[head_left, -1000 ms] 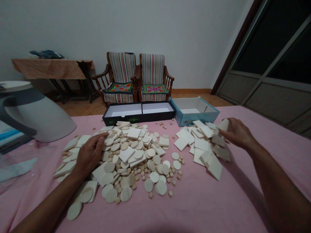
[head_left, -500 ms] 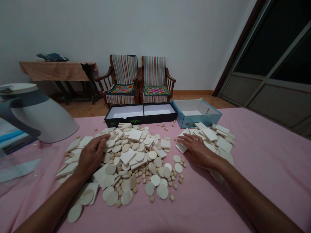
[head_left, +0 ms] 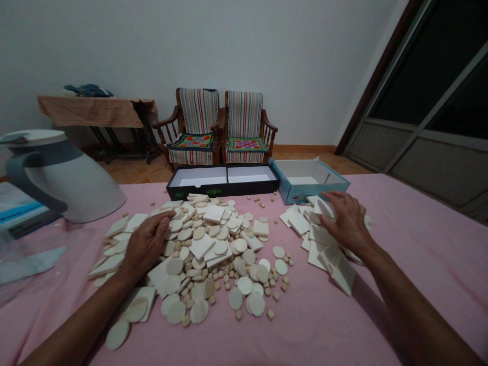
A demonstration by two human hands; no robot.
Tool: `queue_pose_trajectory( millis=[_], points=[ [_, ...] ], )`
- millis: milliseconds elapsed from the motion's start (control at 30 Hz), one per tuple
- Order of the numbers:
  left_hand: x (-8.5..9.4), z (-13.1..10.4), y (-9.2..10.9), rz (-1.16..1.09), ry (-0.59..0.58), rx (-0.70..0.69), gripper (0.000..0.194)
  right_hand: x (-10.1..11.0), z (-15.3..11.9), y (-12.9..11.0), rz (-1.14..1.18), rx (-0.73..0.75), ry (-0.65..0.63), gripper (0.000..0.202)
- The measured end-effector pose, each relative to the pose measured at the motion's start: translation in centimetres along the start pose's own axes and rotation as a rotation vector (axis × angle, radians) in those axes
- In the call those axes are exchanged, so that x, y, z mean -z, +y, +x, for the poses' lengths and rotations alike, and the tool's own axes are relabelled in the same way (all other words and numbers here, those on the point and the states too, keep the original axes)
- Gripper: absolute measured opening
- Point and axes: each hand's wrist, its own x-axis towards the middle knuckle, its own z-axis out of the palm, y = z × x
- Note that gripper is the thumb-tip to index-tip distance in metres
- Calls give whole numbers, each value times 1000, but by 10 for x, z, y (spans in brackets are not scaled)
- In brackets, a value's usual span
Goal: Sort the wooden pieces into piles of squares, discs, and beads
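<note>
A wide heap of pale wooden pieces, with round discs [head_left: 198, 310], square tiles [head_left: 214, 213] and small cubes [head_left: 284, 287], spreads over the pink cloth. My left hand [head_left: 147, 244] rests on the heap's left side, its fingers curled and pressed together; whatever lies under them is hidden. On the right is a separate pile of square tiles [head_left: 299, 223]. There my right hand [head_left: 348, 223] has its thumb and fingers closed about a white square tile [head_left: 324, 208] at the top of the pile. More tiles lie under that hand, partly covered.
Behind the heap stand a black box [head_left: 253, 190] with two white compartments and an open light-blue box [head_left: 316, 192]. A grey-white jug [head_left: 84, 178] is at the left, beside clear plastic [head_left: 34, 264]. Two wooden armchairs [head_left: 200, 117] are beyond the table.
My right hand has moved right, from the left edge of the tile pile to its top right, and its fingers have closed. Some tiles there have shifted. My left hand stays in place.
</note>
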Motion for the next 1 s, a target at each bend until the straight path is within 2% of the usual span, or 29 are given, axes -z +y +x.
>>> queue_pose_trajectory(
  millis=[67,200,300,400,500,667,767,833,900,1000],
  points=[
    [0,0,1,0,1,-2,53,-4,4,-6,109,28,-18,36],
    [1,0,1,-4,6,-15,51,-21,16,-45,320,113,-326,28],
    [1,0,0,-10,9,-24,50,-34,23,-81,215,148,-539,28],
    [0,-1,-1,-24,18,-29,50,-45,24,-105,10,146,-654,23],
    [-1,-1,-2,-19,15,-32,50,-55,22,-113,-49,136,-641,24],
    [-3,-1,-2,-19,16,-48,50,-64,39,-104,-6,127,-628,20],
    [-4,-2,-3,-32,17,-44,51,-64,57,-100,71,103,-491,30],
    [-4,-3,-3,-34,18,-47,51,-64,63,-100,174,93,-418,29],
    [-3,-3,-2,-29,19,-50,51,-66,62,-100,279,99,-461,23],
    [-3,-3,-2,-27,18,-48,50,-72,51,-101,368,120,-634,22]
  ],
)
